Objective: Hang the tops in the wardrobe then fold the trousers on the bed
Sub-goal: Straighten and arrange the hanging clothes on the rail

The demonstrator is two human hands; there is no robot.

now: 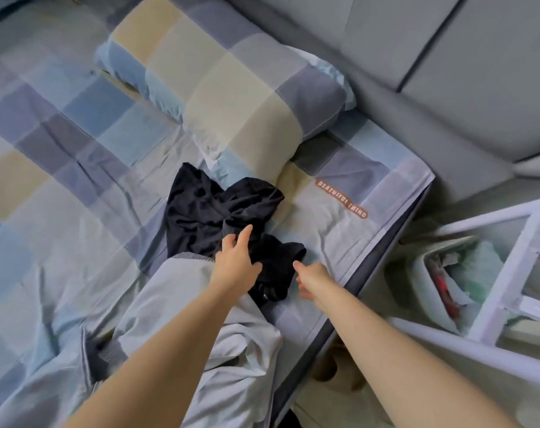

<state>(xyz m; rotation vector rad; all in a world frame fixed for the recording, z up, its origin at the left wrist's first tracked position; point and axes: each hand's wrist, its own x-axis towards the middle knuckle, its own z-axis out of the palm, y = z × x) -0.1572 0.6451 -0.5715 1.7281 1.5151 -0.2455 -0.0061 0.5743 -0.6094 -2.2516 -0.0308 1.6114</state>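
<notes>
One crumpled black soft-fabric garment (219, 211) on the checked blue-and-beige bed (62, 134), near its corner, partly over one pale grey ribbed-cuff garment (201, 304). Left hand (236, 261) spread, fingers resting on the black cloth; right hand (309, 281) loosely spread just beside, holding nothing. Probably picking up; next calls for gripping and lifting clear.

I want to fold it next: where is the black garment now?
In the head view the black garment lies crumpled on the bed near its right edge, just below the pillow, partly over the grey trousers; the left hand touches it.
</notes>
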